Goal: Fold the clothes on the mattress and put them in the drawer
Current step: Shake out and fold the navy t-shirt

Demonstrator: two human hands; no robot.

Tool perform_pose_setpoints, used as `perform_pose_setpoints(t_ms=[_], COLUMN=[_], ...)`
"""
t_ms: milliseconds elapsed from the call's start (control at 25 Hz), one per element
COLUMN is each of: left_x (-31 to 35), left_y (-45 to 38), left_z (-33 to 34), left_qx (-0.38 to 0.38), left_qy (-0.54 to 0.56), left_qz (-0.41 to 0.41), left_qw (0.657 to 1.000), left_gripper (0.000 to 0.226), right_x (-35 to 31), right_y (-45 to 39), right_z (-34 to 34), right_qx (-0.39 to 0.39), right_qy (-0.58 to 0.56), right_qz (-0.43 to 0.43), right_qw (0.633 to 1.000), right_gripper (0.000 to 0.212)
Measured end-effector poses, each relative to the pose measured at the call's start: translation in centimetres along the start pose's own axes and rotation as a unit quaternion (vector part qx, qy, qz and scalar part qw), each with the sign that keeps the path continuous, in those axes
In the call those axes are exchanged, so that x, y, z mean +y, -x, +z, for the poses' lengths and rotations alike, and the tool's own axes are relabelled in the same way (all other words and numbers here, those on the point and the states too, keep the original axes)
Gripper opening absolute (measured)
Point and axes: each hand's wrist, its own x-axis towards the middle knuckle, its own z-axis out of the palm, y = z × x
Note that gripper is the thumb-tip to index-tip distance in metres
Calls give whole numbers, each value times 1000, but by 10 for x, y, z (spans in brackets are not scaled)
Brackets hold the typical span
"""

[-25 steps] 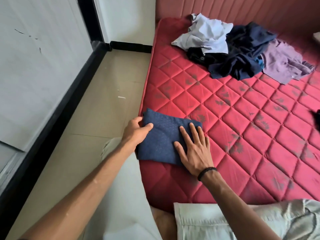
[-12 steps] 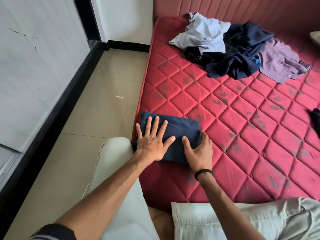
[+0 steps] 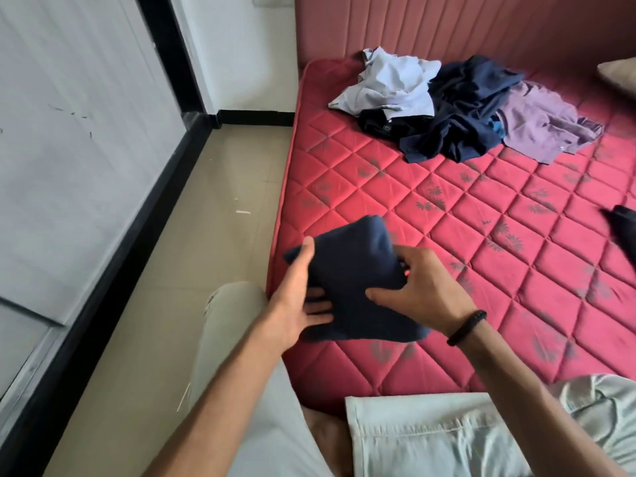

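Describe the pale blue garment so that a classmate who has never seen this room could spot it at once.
Start at the red quilted mattress and look to its far end, by the padded headboard, where unfolded clothes lie heaped. The pale blue garment lies crumpled at the left of that heap, nearest the wall corner. It is the lightest piece there, beside a navy garment and a lilac one.

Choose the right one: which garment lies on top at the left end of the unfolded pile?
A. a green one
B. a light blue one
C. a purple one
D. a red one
B: the light blue garment tops the pile's left end; the purple one lies at its right end.
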Motion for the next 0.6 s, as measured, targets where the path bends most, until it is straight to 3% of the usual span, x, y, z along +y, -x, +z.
perform_pose_setpoints(t_ms=[40,120,280,360,440,520,600], left_x=[8,20,18,-1,-29,-45,-46], left_y=[-1,-4,-20,-34,-59,-71,-74], left_z=[3,14,50,59,49,34,29], left_qx=[-73,-200,-282,-192,-20,109,145], left_qy=[90,146,93,48,-26,-170,-301], left_qz=[-38,-57,-81,-67,2,105,189], left_qw=[993,967,952,978,999,974,923], left_gripper=[77,68,56,53,55,65,47], right_x=[-9,-21,1,24,50,76,100], right_y=[11,30,54,70,86,90,81], right_z=[-8,-18,-25,-16,-4,4,8], right_qx=[-7,-23,67,51,-4,28,150], right_qy=[51,146,285,264,168,84,53], right_qz=[-80,-193,-212,-178,-113,-25,77], right_qw=[995,970,933,947,979,996,984], right_gripper=[24,38,48,52,49,43,35])
